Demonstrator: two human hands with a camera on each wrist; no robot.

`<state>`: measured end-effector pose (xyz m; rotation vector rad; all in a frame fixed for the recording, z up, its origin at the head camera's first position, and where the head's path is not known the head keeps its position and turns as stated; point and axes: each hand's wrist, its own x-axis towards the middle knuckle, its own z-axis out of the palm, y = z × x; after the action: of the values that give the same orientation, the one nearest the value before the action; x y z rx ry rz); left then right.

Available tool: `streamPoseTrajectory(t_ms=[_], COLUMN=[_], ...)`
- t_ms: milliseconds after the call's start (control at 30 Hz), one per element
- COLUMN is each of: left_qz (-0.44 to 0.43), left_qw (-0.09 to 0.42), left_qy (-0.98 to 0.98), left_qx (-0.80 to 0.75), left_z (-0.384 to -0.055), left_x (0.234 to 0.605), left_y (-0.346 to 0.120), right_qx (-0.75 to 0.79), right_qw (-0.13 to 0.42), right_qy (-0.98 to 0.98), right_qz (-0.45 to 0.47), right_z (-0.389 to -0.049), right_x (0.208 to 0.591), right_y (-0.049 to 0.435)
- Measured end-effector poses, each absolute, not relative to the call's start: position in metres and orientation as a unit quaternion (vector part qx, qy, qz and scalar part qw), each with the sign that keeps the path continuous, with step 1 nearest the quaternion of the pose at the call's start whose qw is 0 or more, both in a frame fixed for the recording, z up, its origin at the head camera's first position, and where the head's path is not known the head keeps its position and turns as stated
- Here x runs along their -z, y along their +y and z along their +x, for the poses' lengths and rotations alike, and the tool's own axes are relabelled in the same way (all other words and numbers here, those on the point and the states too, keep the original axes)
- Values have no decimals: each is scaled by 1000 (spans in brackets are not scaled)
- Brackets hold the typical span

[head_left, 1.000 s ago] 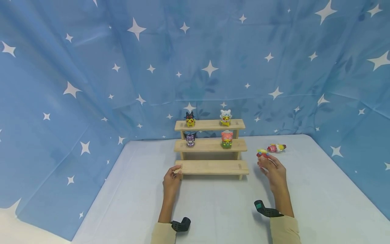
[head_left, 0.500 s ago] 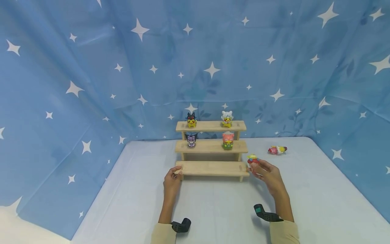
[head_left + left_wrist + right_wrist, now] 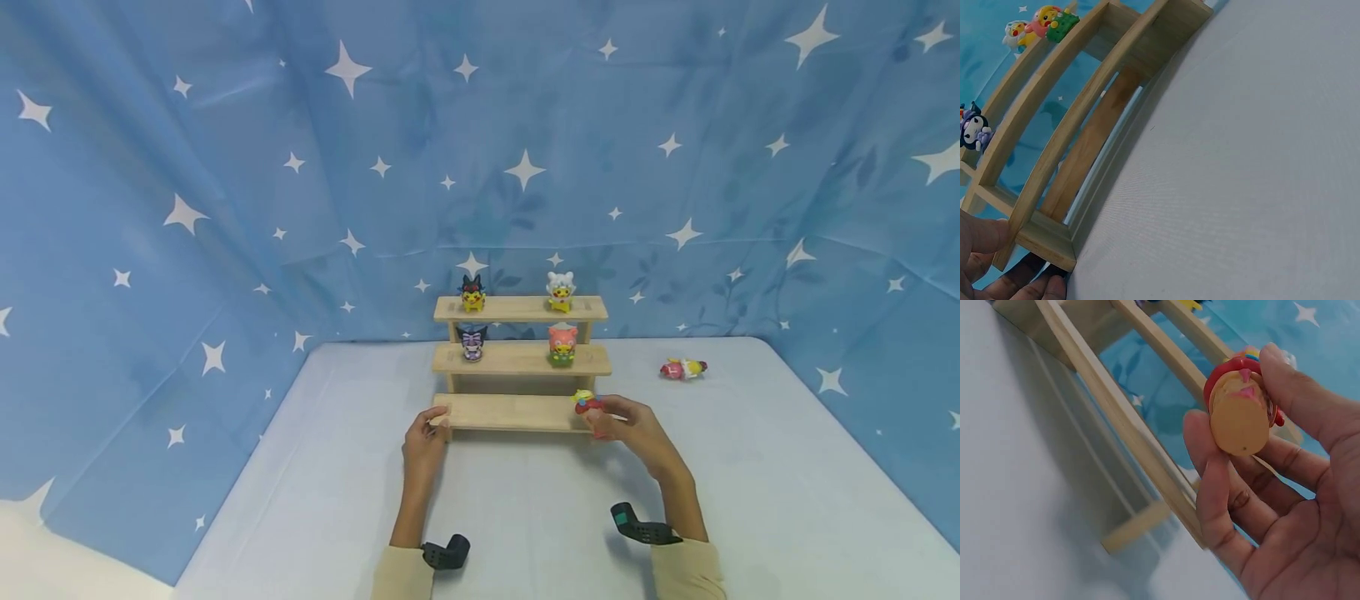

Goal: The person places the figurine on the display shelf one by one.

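A three-step wooden shelf (image 3: pixel 517 408) stands on the white table. My left hand (image 3: pixel 424 440) grips the left end of its lowest step, thumb on the board and fingers beneath in the left wrist view. My right hand (image 3: pixel 637 429) pinches a small red figurine (image 3: pixel 588 403) with a yellow top by the right end of that step. In the right wrist view the figurine's flat tan base (image 3: pixel 1241 428) faces the camera, between thumb and fingers. Whether it touches the board I cannot tell.
On the top step stand a dark-eared yellow figurine (image 3: pixel 472 293) and a white-hooded one (image 3: pixel 560 292). The middle step bears a purple-black figurine (image 3: pixel 472 343) and a pink-green one (image 3: pixel 562 345). A pink-white figurine (image 3: pixel 683 369) lies on the table. Behind hangs a blue star curtain (image 3: pixel 420 125).
My right hand has carried the red figurine leftward from the table's right side to the lowest step's right end. My left hand stays on the shelf.
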<state>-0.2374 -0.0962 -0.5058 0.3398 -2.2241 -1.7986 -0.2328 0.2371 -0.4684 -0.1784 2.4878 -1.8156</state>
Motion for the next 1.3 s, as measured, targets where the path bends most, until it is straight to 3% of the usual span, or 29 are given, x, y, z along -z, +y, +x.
streamPoseTrajectory(t_ms=[467, 933, 1300], left_qz=[113, 113, 105], left_qw=[134, 128, 126], left_qy=[-771, -769, -761], left_qx=[612, 617, 628], left_z=[-234, -234, -235], left_x=[507, 504, 504], left_y=[-96, -96, -97], right_qx=[642, 627, 608], right_qw=[45, 25, -64], right_qy=[758, 774, 776], right_qz=[-101, -91, -153], right_z=[-238, -249, -257], right_x=[472, 468, 468], right_y=[203, 168, 131])
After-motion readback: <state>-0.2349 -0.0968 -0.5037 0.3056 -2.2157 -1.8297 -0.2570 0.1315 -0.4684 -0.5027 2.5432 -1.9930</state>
